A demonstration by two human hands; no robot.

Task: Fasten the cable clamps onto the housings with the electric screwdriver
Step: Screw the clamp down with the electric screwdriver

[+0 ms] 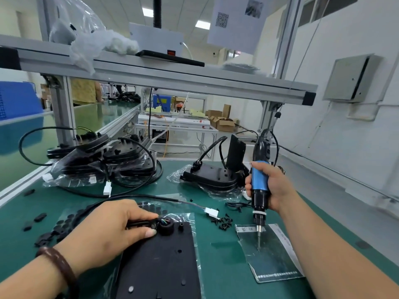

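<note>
Housing (159, 260): flat, matte black, rectangular

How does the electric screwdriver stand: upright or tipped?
Upright: the right hand grips the electric screwdriver vertically, tip down over the clear bag.

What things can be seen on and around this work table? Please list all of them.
housing: one, black, front centre
clamp: one, black, at the housing's far corner
screws: small pile, black, right of the housing
screwdriver: one, blue and black, upright, tip on a shiny sheet
stacks of housings: two, black, far side
crate: one, blue, far left
table: one, green, under everything
left hand: pinches the clamp
right hand: grips the screwdriver
</note>
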